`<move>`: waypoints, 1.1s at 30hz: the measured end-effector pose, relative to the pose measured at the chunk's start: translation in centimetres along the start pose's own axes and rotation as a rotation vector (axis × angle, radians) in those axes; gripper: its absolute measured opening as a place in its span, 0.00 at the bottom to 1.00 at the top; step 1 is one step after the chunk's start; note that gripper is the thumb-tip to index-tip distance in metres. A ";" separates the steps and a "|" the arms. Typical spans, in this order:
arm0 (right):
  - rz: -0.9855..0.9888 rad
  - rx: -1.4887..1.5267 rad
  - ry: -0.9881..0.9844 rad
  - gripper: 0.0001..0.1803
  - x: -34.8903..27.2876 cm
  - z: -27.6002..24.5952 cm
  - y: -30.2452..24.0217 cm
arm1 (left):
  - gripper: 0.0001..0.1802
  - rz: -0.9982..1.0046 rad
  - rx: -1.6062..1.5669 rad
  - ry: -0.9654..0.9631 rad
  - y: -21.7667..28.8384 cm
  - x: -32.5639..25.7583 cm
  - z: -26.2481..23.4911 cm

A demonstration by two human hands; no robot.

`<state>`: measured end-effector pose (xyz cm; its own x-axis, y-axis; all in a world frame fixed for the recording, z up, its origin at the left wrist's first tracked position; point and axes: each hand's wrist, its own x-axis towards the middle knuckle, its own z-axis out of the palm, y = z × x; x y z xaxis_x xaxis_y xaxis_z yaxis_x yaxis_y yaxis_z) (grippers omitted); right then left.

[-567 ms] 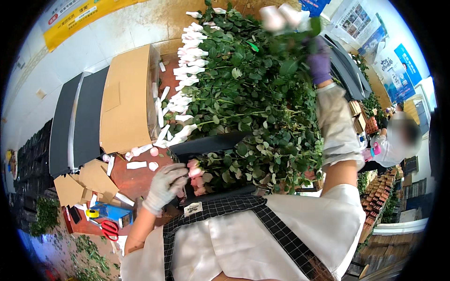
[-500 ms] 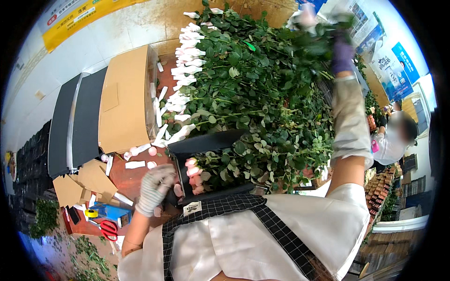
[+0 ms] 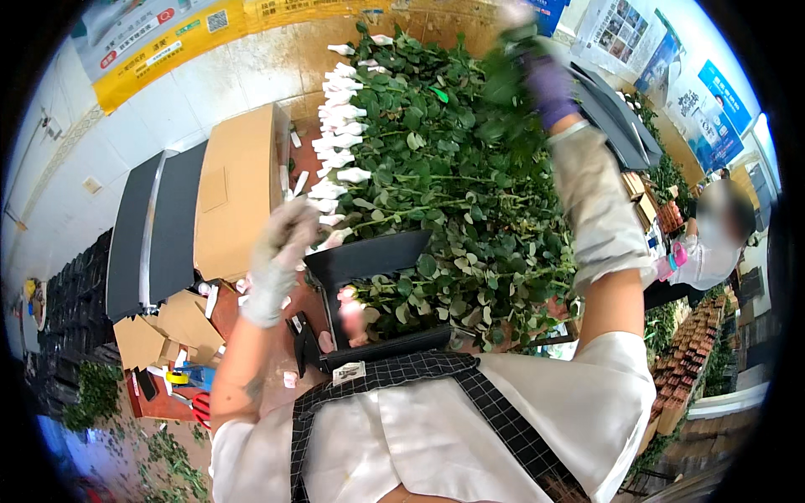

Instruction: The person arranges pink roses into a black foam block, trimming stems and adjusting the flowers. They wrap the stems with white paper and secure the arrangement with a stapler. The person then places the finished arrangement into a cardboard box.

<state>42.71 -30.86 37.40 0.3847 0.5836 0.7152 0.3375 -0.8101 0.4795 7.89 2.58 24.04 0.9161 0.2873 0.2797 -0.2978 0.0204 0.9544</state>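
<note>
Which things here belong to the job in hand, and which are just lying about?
Apparently part of the work:
right hand, purple-gloved, holding leafy flowers
left hand, pale-gloved, blurred
row of white-sleeved flowers
open black box with pink roses inside

Apparently just lying about:
red-handled scissors
cardboard pieces
leaves on the floor

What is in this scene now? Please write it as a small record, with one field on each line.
Left hand: white glove, blurred; whether it holds anything is unclear
Right hand: purple glove, gripping blurred leafy stems
Black box: open, close to the person's apron, with pink roses inside
Flower pile: green leaves, white-covered heads along its left edge
Left side: brown cardboard, red scissors
Right background: another person in white
</note>
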 end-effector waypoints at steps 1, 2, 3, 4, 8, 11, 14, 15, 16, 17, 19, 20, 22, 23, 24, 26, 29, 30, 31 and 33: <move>0.141 0.037 0.104 0.14 0.5 -3.0 5.9 | 0.21 -0.052 0.024 0.084 -1.0 -0.6 -1.9; 0.237 0.042 0.224 0.14 0.8 -5.0 10.6 | 0.21 -0.110 0.079 0.184 -1.9 -1.3 -4.2; 0.248 0.029 0.327 0.14 1.0 -7.4 13.7 | 0.20 -0.098 0.075 0.298 -3.2 -1.8 -6.9; 0.187 0.043 0.394 0.14 1.1 -9.7 14.2 | 0.20 -0.081 0.069 0.425 -4.5 -2.1 -8.5; -0.038 1.195 0.122 0.19 -1.2 -16.5 -4.8 | 0.32 0.285 -0.083 0.072 0.2 -1.2 -1.8; -0.261 1.635 0.004 0.30 -5.4 -15.1 -16.9 | 0.45 0.311 -0.338 -0.159 1.1 1.1 6.3; -0.244 1.350 -0.076 0.23 -8.2 -13.9 -20.4 | 0.28 0.271 -0.376 -0.043 0.3 2.1 8.3; -0.198 1.402 -0.019 0.24 -8.5 -14.4 -20.8 | 0.28 0.254 -0.246 0.031 -1.0 2.1 7.4; -0.150 1.452 0.037 0.26 -8.4 -15.3 -21.3 | 0.30 0.235 -0.116 0.103 -2.0 1.9 6.4; -0.088 1.490 0.080 0.27 -8.9 -15.7 -21.7 | 0.35 0.247 -0.092 0.159 0.5 1.2 7.7; -0.195 1.389 -0.215 0.20 -9.8 -16.5 -22.8 | 0.36 0.218 0.029 0.216 1.1 0.6 8.2; -0.261 1.267 -0.394 0.18 -9.6 -16.6 -22.8 | 0.36 0.209 0.083 0.242 1.4 0.7 8.5; -0.303 1.170 -0.264 0.17 -10.3 -15.8 -23.1 | 0.34 0.264 -0.113 0.226 1.9 0.9 8.2; -0.303 1.201 -0.219 0.17 -10.0 -16.4 -22.8 | 0.34 0.213 -0.300 0.278 2.0 0.8 7.5; -0.302 1.232 -0.174 0.17 -9.9 -16.8 -22.6 | 0.33 0.162 -0.488 0.329 2.3 0.6 7.2; -0.303 1.221 -0.103 0.18 -9.8 -16.8 -22.4 | 0.32 0.164 -0.710 0.406 3.0 0.2 7.4; -0.276 1.190 -0.005 0.19 -10.3 -16.7 -21.6 | 0.32 0.312 -0.681 0.328 3.5 0.0 6.8; -0.236 1.189 0.027 0.18 -10.6 -16.5 -21.1 | 0.30 0.352 -0.709 0.460 4.5 0.4 6.2; -0.196 1.187 0.058 0.18 -10.9 -16.3 -20.6 | 0.29 0.390 -0.734 0.592 6.2 0.6 5.4; -0.078 1.225 0.157 0.16 -11.4 -15.1 -19.4 | 0.27 0.487 -0.628 0.574 7.8 0.6 3.2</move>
<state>18.85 -22.71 27.60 0.2491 0.5461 0.7998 0.9685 -0.1372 -0.2080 6.96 -0.12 31.96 0.4345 0.8182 0.3765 -0.8500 0.2342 0.4719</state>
